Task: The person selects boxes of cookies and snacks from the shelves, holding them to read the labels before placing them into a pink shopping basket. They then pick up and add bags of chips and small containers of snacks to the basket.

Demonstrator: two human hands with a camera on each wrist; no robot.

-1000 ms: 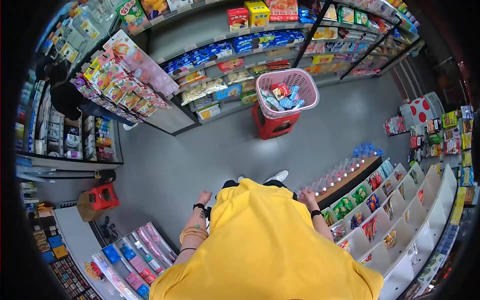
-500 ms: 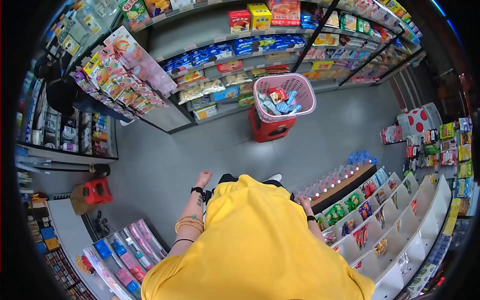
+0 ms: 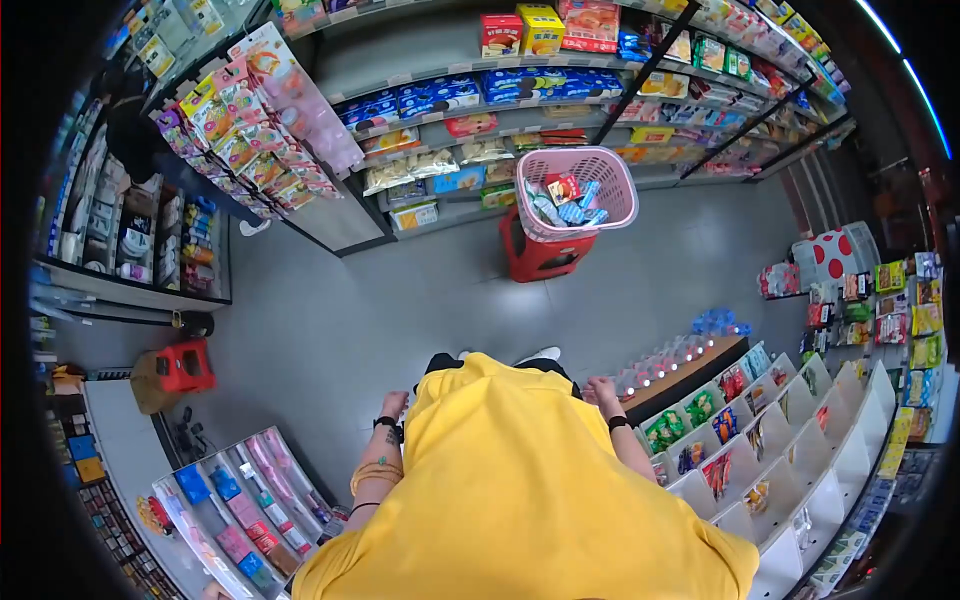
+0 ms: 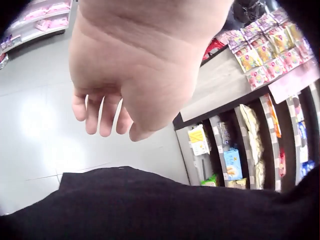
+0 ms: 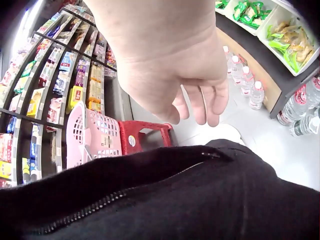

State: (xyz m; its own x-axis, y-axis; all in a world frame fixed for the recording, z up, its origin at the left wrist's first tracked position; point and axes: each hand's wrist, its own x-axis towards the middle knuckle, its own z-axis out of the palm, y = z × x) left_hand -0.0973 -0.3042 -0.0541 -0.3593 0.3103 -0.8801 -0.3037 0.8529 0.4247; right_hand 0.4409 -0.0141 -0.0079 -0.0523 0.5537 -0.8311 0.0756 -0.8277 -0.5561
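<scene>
My left hand (image 3: pixel 395 404) hangs at my side, its fingers loosely bent and nothing in them. In the left wrist view the same hand (image 4: pixel 135 65) is seen over the grey floor, beside dark clothing. The right hand (image 3: pixel 602 392) hangs on the other side, near a row of water bottles (image 3: pixel 655 372). Its fingers droop loosely and hold nothing in the right wrist view (image 5: pixel 175 65). Ahead of me a pink basket (image 3: pixel 605 168) with several small packets (image 3: pixel 570 208) inside stands on a red stool (image 3: pixel 545 260).
Snack shelves (image 3: pixel 430 125) run along the back. A rack of hanging bags (image 3: pixel 240 150) juts out at left, with a person in dark clothes (image 3: pixel 140 145) beyond it. Sloping white bins (image 3: pixel 790 470) flank my right, a display case (image 3: pixel 235 510) my left. Another red stool (image 3: pixel 187 367) stands at left.
My left hand swung forward, then came back beside my body. The right hand shifted slightly. The head view moved a little, and the basket stayed on the stool.
</scene>
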